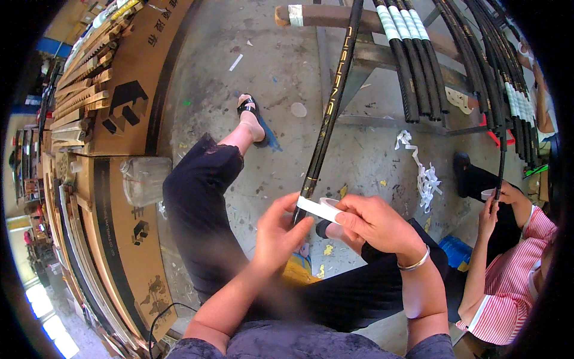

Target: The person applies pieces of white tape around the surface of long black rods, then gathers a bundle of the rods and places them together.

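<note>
A long black fishing rod (329, 122) with gold lettering slants from the top of the head view down to my hands. Its lower end rests in my left hand (276, 230), whose thumb and fingers close around it. White tape (311, 207) is stuck across the rod just above that grip. From there the strip runs right to a tape roll (330, 202), pinched between the thumb and fingers of my right hand (379, 222). The roll is partly hidden by the right fingers.
Several black rods with white bands (406, 60) lie over a padded rail (332, 18). Crumpled white tape (426, 179) litters the floor. Cardboard boxes (128, 203) with wooden strips (81, 90) stand left. At right, a person in striped sleeves (508, 269) handles another rod (501, 161).
</note>
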